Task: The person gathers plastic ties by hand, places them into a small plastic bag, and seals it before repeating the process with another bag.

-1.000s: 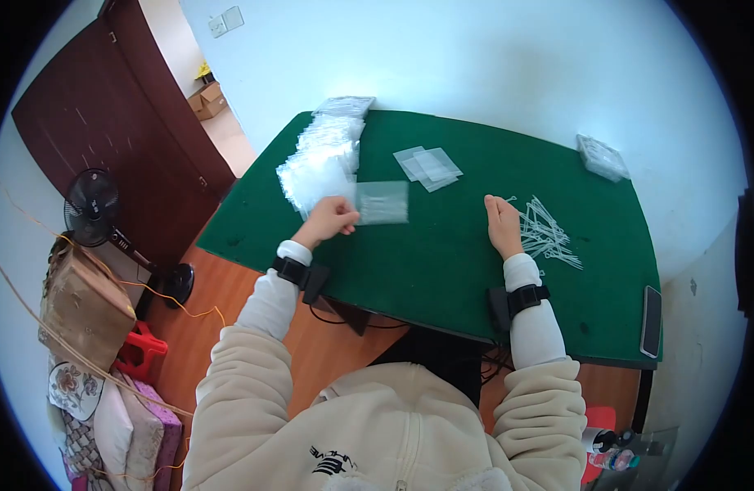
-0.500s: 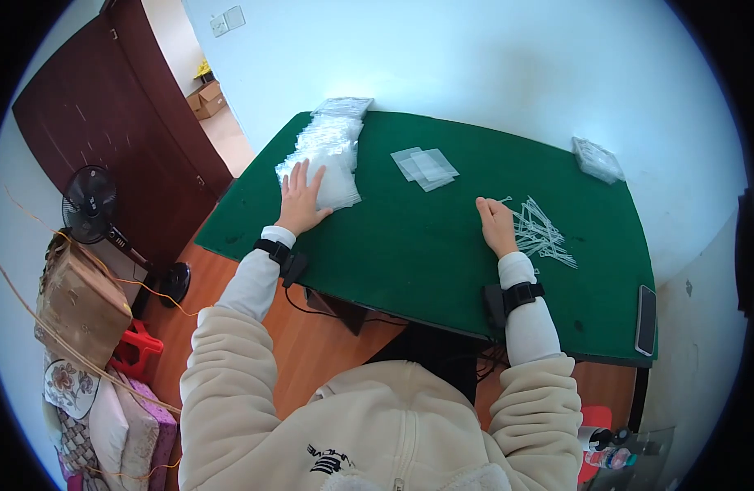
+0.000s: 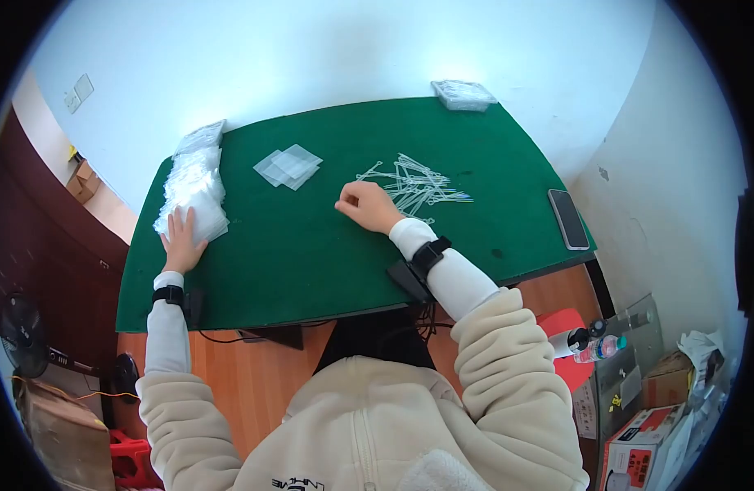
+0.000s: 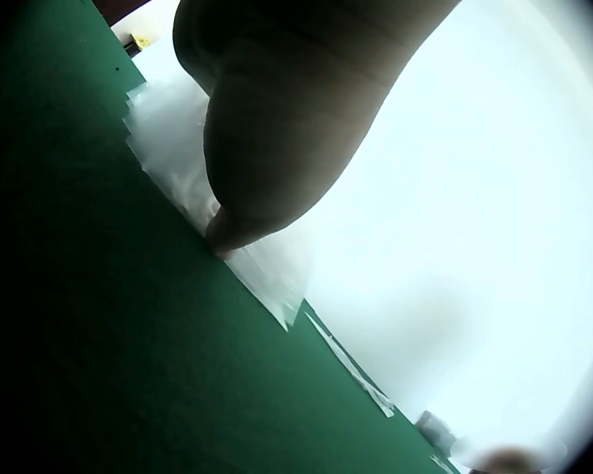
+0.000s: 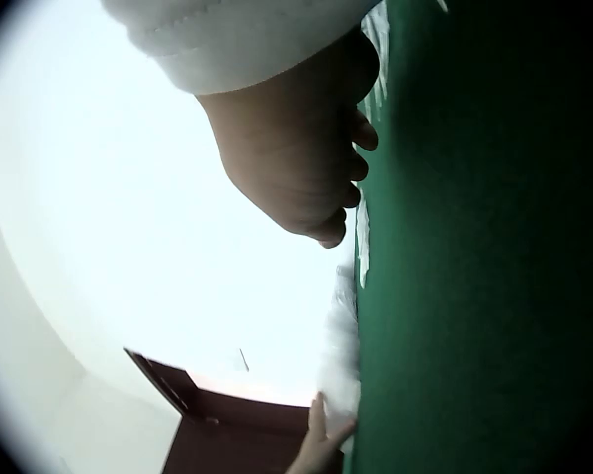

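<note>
At the left edge of the green felt-covered table (image 3: 311, 262), my left hand (image 3: 180, 237) lies flat on the near end of the long pile of small clear plastic bags (image 3: 193, 184). The fingers are straight and spread, pressing down and gripping nothing. I judge that the flat palm is there to steady the slippery stack, which runs in a loose row toward the wall and would fan out if left unweighted. The left wrist view confirms contact: the heel of the hand bears on the bag pile (image 4: 178, 148) where it meets the felt.

Further right, toward the wall, lie a few separate clear plastic bags (image 3: 288, 166), overlapping one another and well apart from the main pile. They appear set aside within reach of either hand.

Near the table's middle, my right hand (image 3: 367, 204) rests on the felt with its fingers curled inward into a loose fist. Whether the fingers pinch anything I cannot tell from any view; the right wrist view shows only curled knuckles (image 5: 346, 178). The hand sits just beside the loose heap of white plastic cable ties (image 3: 414, 184), touching or nearly touching its near edge, which would keep the ties close for picking.

At the far right lie a black smartphone (image 3: 568, 218), near the table edge, and a small stack of clear packets (image 3: 463, 94) at the far corner.
</note>
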Tool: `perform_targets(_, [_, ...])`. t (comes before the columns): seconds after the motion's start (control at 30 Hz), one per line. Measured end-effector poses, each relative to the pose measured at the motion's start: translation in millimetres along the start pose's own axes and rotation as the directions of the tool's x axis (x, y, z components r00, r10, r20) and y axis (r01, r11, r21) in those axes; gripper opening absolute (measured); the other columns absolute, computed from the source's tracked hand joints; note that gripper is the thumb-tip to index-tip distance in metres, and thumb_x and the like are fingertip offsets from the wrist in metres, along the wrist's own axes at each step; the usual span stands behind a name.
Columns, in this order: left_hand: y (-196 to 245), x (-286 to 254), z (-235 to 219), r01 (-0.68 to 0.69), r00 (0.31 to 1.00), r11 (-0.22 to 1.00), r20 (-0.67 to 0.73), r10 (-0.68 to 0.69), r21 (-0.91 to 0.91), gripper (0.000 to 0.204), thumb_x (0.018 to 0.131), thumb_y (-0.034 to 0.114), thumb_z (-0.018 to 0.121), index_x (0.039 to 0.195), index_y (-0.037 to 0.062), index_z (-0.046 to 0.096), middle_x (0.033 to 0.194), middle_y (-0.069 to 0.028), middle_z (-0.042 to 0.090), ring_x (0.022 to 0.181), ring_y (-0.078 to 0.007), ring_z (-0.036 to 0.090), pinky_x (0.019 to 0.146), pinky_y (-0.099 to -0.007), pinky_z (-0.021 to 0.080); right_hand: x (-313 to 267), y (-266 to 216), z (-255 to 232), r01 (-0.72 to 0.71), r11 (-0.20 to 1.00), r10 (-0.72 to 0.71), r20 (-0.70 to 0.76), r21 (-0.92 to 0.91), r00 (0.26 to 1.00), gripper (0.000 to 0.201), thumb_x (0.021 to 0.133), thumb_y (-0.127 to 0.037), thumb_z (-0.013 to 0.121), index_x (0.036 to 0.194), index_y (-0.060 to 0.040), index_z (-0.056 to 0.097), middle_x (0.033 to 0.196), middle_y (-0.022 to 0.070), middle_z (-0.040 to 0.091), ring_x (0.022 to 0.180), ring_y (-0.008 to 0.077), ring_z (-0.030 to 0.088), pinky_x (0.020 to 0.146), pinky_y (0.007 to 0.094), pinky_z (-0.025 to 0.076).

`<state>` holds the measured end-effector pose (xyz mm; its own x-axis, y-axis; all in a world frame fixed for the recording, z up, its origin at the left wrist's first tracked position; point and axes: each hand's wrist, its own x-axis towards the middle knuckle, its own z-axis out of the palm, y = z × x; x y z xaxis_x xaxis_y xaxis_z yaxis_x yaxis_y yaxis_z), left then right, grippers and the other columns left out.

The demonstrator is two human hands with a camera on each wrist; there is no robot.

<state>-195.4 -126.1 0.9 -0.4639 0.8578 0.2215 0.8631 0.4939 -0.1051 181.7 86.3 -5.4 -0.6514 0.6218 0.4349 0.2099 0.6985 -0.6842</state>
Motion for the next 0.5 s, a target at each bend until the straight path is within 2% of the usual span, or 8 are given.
perform_targets(0.1, [11, -6, -20, 0.011, 1.000, 1.000, 0.014, -0.011, -0.023, 0.093, 0.072, 0.026, 0.071, 0.145, 0.0196, 0.013, 0.149, -0.0168, 0.008, 0.138, -0.0367, 0.005, 0.103, -0.0642, 0.012, -20, 0, -15, 0.287, 0.942, -0.263, 0.148, -0.174, 0.954, 0.014, 0.075, -0.018, 0.066, 0.082, -0.0069, 0.060, 0.082, 0.0076, 0.058, 0.082, 0.0264, 0.055, 0.071, 0.0364, 0.045])
perform_targets(0.13, [17, -9, -27, 0.013, 1.000, 1.000, 0.018, -0.012, -0.028, 0.094, 0.071, 0.025, 0.071, 0.145, 0.0194, 0.013, 0.149, -0.0175, 0.008, 0.138, -0.0367, 0.005, 0.103, -0.0643, 0.011, -26, 0, -24, 0.287, 0.941, -0.262, 0.152, -0.177, 0.953, 0.014, 0.075, -0.018, 0.066, 0.082, -0.0069, 0.060, 0.082, 0.0076, 0.058, 0.082, 0.0264, 0.055, 0.071, 0.0364, 0.045])
perform_targets(0.2, [22, -13, -39, 0.017, 1.000, 0.999, 0.021, -0.016, -0.040, 0.095, 0.070, 0.024, 0.072, 0.145, 0.0191, 0.013, 0.149, -0.0181, 0.008, 0.138, -0.0368, 0.004, 0.103, -0.0643, 0.010, -38, 4, -48, 0.326, 0.910, -0.257, 0.270, -0.255, 0.928, 0.017, 0.073, -0.016, 0.067, 0.086, -0.0081, 0.060, 0.088, 0.0074, 0.056, 0.091, 0.0279, 0.053, 0.078, 0.0384, 0.044])
perform_targets(0.33, [40, -8, -49, -0.066, 0.995, 0.996, -0.076, 0.061, -0.058, 0.097, 0.069, 0.024, 0.073, 0.145, 0.0178, 0.014, 0.149, -0.0193, 0.009, 0.138, -0.0371, 0.004, 0.103, -0.0640, 0.010, -62, 10, -102, 0.247, 0.900, -0.157, 0.260, -0.359, 0.953, 0.017, 0.073, -0.016, 0.067, 0.085, -0.0068, 0.060, 0.087, 0.0079, 0.057, 0.089, 0.0288, 0.053, 0.078, 0.0388, 0.044])
perform_targets(0.47, [70, -7, -59, -0.142, 0.981, 0.983, -0.150, 0.124, -0.118, 0.094, 0.069, 0.023, 0.072, 0.145, 0.0166, 0.016, 0.149, -0.0189, 0.011, 0.138, -0.0369, 0.006, 0.105, -0.0619, 0.009, -94, 15, -167, 0.171, 0.878, -0.111, 0.157, -0.447, 0.981, 0.018, 0.072, -0.016, 0.067, 0.086, -0.0066, 0.061, 0.087, 0.0091, 0.058, 0.088, 0.0294, 0.054, 0.079, 0.0392, 0.044])
perform_targets(0.5, [79, -9, -62, -0.210, 0.967, 0.966, -0.175, 0.183, -0.149, 0.093, 0.070, 0.022, 0.072, 0.144, 0.0163, 0.017, 0.149, -0.0182, 0.013, 0.138, -0.0367, 0.007, 0.105, -0.0610, 0.009, -102, 16, -187, 0.087, 0.819, -0.044, 0.089, -0.567, 0.995, 0.019, 0.072, -0.016, 0.066, 0.088, -0.0067, 0.062, 0.089, 0.0100, 0.059, 0.089, 0.0297, 0.054, 0.080, 0.0392, 0.044])
